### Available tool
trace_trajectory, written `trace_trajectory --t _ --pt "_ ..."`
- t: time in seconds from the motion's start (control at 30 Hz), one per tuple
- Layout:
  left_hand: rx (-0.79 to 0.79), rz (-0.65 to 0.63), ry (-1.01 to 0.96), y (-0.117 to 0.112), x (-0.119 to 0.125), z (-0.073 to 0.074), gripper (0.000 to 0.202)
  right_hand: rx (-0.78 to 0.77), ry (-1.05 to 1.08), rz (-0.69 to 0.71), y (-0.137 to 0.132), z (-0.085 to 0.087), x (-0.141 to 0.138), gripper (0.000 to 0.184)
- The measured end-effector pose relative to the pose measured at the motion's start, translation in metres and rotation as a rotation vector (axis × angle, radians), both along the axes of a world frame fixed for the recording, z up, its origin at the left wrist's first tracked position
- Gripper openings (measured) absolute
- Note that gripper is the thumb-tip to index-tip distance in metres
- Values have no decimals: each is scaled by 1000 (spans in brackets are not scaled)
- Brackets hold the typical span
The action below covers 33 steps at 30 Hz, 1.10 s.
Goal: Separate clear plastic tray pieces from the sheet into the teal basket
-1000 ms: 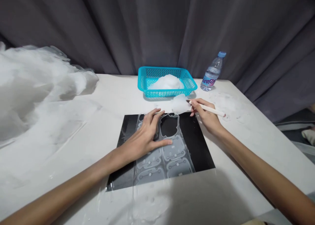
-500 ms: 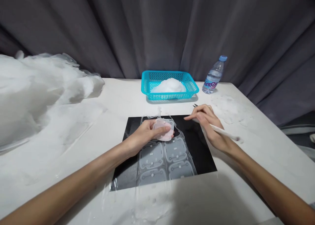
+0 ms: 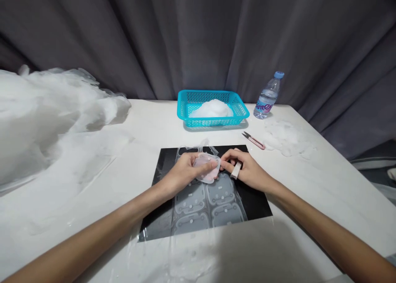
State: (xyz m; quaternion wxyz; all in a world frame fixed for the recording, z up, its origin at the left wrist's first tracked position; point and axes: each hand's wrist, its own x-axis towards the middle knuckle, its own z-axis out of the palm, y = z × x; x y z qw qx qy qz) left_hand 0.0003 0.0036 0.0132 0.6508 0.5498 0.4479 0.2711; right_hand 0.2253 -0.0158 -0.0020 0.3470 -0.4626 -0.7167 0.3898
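Note:
My left hand (image 3: pixel 188 167) pinches a small translucent, rounded-square plastic piece (image 3: pixel 206 176), its thumb lying across the pinkish face. At that piece's right edge are the closed fingertips of my right hand (image 3: pixel 244 167). Out of the right hand's curled fingers sticks a slim white tool (image 3: pixel 236 170), mostly hidden by the hand. Beneath both hands lies a clear plastic sheet (image 3: pixel 221 192) with several moulded rounded squares, on a black mat (image 3: pixel 256 204). Pink-handled thread snips (image 3: pixel 253 140) rest on the table beyond my right hand.
A turquoise basket (image 3: pixel 216 122) holding a white fluffy heap stands at the back. Right of it is a water bottle (image 3: pixel 267 95). Clear plastic scraps (image 3: pixel 287 138) lie at the right. A large pile of whitish film (image 3: pixel 55 109) covers the left side. A grey curtain hangs behind.
My right hand has moved left and down to the plastic piece's edge, uncovering the snips. The white tool has turned in its grasp. My left hand has tilted the piece slightly.

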Motion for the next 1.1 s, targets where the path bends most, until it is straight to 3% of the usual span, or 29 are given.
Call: trace_trajectory --t 0.1,0.23,0.33,0.43,0.53,0.67,0.9,1.1 --pt "-17 3 14 -5 3 2 35 72 -81 -21 -1 -4 -4 12" --pt "-190 -54 -18 -14 7 11 32 251 -213 -117 2 -10 -9 11" --pt "-202 -64 -14 -13 6 13 32 272 -232 -107 6 -11 -5 12" --pt "-62 -83 67 -7 1 10 35 196 -178 0 10 -6 5 7" --pt "87 -107 124 -1 -2 6 38 141 -53 65 12 2 10 20" --pt "233 -168 212 2 -4 5 43 91 -27 145 12 8 1 22" --pt "482 -241 364 0 -3 11 43 -168 87 117 19 6 -2 24" --pt "703 -347 521 -9 -3 19 38 -164 63 211 20 17 5 11"
